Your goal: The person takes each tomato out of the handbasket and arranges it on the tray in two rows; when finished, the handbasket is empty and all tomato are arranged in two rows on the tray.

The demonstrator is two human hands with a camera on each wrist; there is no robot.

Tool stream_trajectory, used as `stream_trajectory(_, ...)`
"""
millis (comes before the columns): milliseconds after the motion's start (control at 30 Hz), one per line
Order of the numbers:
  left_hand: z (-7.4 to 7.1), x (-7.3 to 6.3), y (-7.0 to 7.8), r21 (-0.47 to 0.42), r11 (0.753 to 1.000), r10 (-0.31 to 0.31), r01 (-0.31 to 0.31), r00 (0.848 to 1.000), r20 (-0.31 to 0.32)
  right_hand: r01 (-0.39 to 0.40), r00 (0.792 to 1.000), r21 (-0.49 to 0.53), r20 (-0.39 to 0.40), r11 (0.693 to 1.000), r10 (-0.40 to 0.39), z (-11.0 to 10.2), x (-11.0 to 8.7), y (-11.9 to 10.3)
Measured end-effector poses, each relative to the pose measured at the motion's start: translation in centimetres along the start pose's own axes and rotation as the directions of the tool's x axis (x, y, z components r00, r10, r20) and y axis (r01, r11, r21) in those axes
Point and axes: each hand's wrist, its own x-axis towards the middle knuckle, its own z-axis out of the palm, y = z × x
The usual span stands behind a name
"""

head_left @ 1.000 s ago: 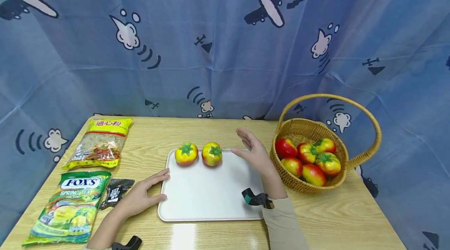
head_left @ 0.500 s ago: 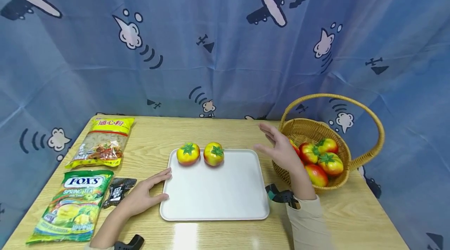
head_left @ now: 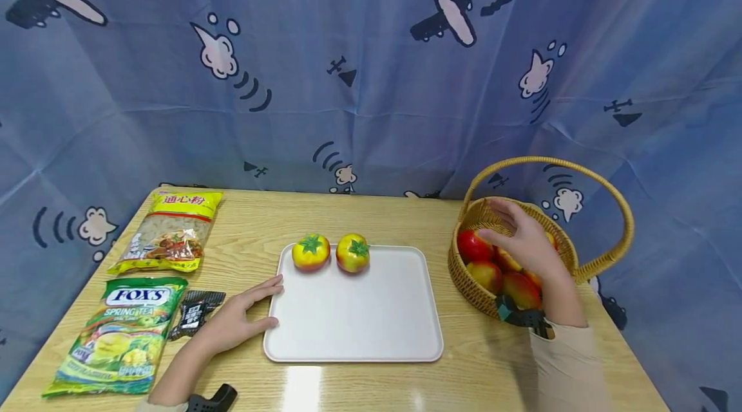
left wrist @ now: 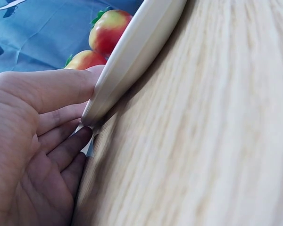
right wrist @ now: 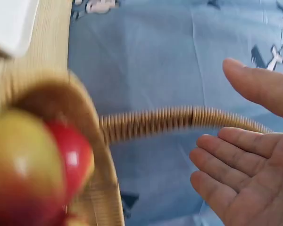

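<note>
My left hand (head_left: 232, 325) rests at the left edge of a white tray (head_left: 353, 322), its thumb and fingertips touching the rim in the left wrist view. Two red-and-yellow tomato-like fruits (head_left: 311, 252) with green leafy tops sit on the tray's far left part. Over the wicker basket (head_left: 472, 290) hovers my right hand (head_left: 524, 241), fingers extended and thumb apart, holding nothing. Several red and yellow fruits (head_left: 474, 246) lie in the basket, some hidden behind that hand. The right wrist view shows the palm near the basket handle (right wrist: 155, 123).
At the left lie a yellow-topped pasta bag (head_left: 174, 232), a green candy bag (head_left: 118, 341) and a small black packet (head_left: 194, 315). The basket's tall handle (head_left: 539, 159) arches over its opening. A blue curtain (head_left: 371, 77) hangs behind the wooden table (head_left: 475, 360).
My right hand has moved rightward from above the tray's right side to above the basket. The left hand stays at the tray's edge.
</note>
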Motion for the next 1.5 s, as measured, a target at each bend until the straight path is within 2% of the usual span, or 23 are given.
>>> stream_trajectory(233, 0.1, 0.0, -0.2, 0.015, 1.000, 0.006, -0.006, 1.000, -0.008, -0.095, 0.995, -0.093, 0.014, 0.991, 0.097, -3.7, 0.4, 3.0)
stream_trajectory(467, 0.1, 0.0, -0.2, 0.012, 1.000, 0.008, -0.008, 1.000, 0.004, -0.185, 0.978, -0.170, 0.063, 0.968, 0.198, -5.5, 1.2, 6.1)
stream_trajectory(800, 0.0, 0.0, 0.1, 0.014, 1.000, 0.008, -0.008, 1.000, -0.009, -0.213, 0.963, -0.257, 0.106, 0.943, 0.246, -6.2, 1.8, 7.7)
stream_trajectory(1100, 0.1, -0.1, 0.0, 0.010, 1.000, 0.012, -0.012, 1.000, 0.002, -0.269, 0.939, -0.333, 0.120, 0.904, 0.323, -6.4, 2.4, 9.7)
stream_trajectory(1333, 0.2, -0.1, 0.1, 0.011, 1.000, 0.019, -0.018, 1.000, -0.006, -0.248, 0.936, -0.402, 0.134, 0.881, 0.325, -6.4, 2.6, 10.5)
stream_trajectory(1500, 0.1, -0.1, 0.1, 0.016, 1.000, 0.018, -0.018, 1.000, -0.003, -0.248, 0.930, -0.405, 0.153, 0.880, 0.333, -6.3, 2.6, 10.9)
